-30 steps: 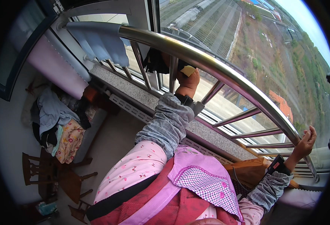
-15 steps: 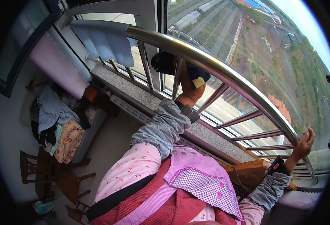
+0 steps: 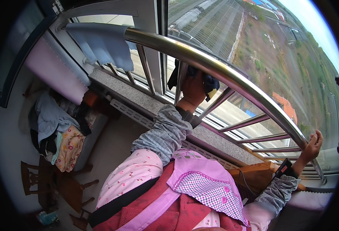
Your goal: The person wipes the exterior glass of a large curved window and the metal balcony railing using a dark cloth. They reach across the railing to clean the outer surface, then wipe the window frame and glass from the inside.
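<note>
My left hand [image 3: 193, 91] reaches through the railing, below its top rail, and is closed on a dark cloth [image 3: 210, 83] with a small yellow patch. The cloth lies close to the window glass, partly hidden behind an upright bar. At the far right, my right hand [image 3: 312, 147] holds the shiny metal railing [image 3: 231, 77] near its end, with part of its grip out of sight.
A blue-grey cloth [image 3: 100, 44] drapes over the railing's left end. Below runs a speckled stone sill [image 3: 129, 91]. On the left are a pink curtain [image 3: 56, 67], heaped clothes [image 3: 54, 117] and a wooden chair [image 3: 67, 188]. A brown wooden piece [image 3: 254, 175] stands near my right arm.
My left hand and the dark cloth have shifted slightly left and down along the window. The view has moved a little. My right hand keeps its place on the railing.
</note>
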Available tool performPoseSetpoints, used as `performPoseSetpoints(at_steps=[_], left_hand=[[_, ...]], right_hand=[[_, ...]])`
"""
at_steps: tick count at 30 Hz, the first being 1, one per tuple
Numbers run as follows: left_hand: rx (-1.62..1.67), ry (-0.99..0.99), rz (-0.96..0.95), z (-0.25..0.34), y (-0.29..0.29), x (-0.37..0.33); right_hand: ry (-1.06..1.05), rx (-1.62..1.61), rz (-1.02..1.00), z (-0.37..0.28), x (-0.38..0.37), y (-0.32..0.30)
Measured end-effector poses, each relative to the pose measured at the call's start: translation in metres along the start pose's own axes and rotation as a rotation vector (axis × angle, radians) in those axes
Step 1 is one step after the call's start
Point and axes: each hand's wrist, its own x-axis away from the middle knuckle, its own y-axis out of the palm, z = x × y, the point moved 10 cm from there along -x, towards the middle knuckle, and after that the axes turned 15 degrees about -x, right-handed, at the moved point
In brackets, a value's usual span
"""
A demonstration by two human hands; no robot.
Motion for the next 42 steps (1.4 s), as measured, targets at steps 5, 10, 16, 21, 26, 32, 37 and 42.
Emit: performPoseSetpoints(at_steps=[5, 10, 16, 21, 26, 32, 37, 42], left_hand=[[0.590, -0.294, 0.111, -0.030, 0.013, -0.002], [-0.163, 0.376, 0.021, 0.022, -0.009, 0.029], [0.363, 0.629, -0.345, 0.037, 0.017, 0.050], [0.416, 0.361, -0.342, 0.032, 0.011, 0.023], [-0.127, 0.340, 0.055, 0.048, -0.013, -0.014], [0.080, 0.269, -0.123, 0.019, 0.010, 0.033], [0.209, 0.235, -0.193, -0.012, 0.004, 0.088], [0.682, -0.338, -0.754, -0.063, 0.029, 0.129]], right_hand=[[-0.028, 0.046, 0.004, 0.001, 0.001, -0.003], [-0.020, 0.058, -0.006, 0.000, 0.001, -0.001], [-0.031, 0.106, 0.004, -0.005, 0.000, 0.001], [-0.026, 0.122, -0.002, -0.007, 0.001, -0.001], [0.001, 0.095, 0.005, -0.002, 0.000, -0.004], [0.005, 0.048, 0.016, 0.004, 0.001, -0.003], [-0.005, 0.119, 0.016, -0.002, 0.002, 0.000], [-0.007, 0.101, 0.017, -0.007, 0.001, 0.003]])
